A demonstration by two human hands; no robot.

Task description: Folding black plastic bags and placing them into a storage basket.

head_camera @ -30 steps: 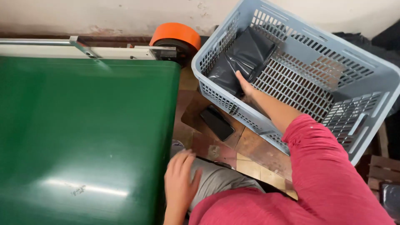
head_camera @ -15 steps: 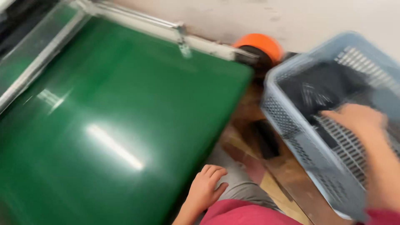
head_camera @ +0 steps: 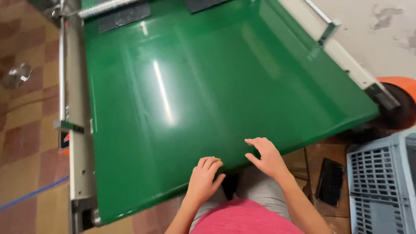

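Note:
A wide glossy green conveyor belt [head_camera: 195, 86] fills most of the view. My left hand [head_camera: 204, 178] rests with curled fingers on the belt's near edge and holds nothing. Beside it, my right hand [head_camera: 265, 157] lies at the same edge with fingers spread, also with nothing in it. Both arms come up from the bottom, in pink sleeves. Two dark flat pieces [head_camera: 123, 16] lie on the belt at its far end.
A grey plastic crate [head_camera: 381, 186] stands at the lower right on the tiled floor. A black brush-like object [head_camera: 331, 181] lies on the floor beside it. An orange and black wheel [head_camera: 398, 102] sits at the right. The conveyor's metal side rail [head_camera: 76, 108] runs along the left.
The view has swung left from the crate to the conveyor. My right hand has left the crate and come to the belt edge. My left hand moved from my lap to the belt.

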